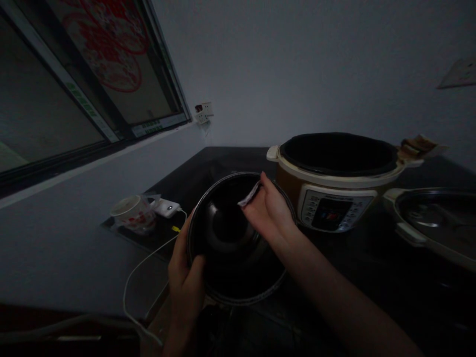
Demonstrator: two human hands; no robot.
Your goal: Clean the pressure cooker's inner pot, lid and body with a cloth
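My left hand (186, 287) grips the left rim of a round, glossy black bowl (223, 248), with its thumb over the edge and its fingers around the outside. The bowl is tilted so that its dark inside faces me. Inside its upper right part, my right hand (269, 208) is closed on a small pale cloth (250, 195); only the cloth's folded edge shows, and most of it is hidden behind the hand. Behind the bowl to the right stands an electric cooker (336, 208), its lid off and its dark interior showing.
A lid (439, 218) lies on the dark counter (230, 157) at the right. A folded brown cloth (418, 146) rests by the cooker's right handle. At left are a paper cup (134, 213), a white power bank (166, 208) and a hanging white cable (128, 292).
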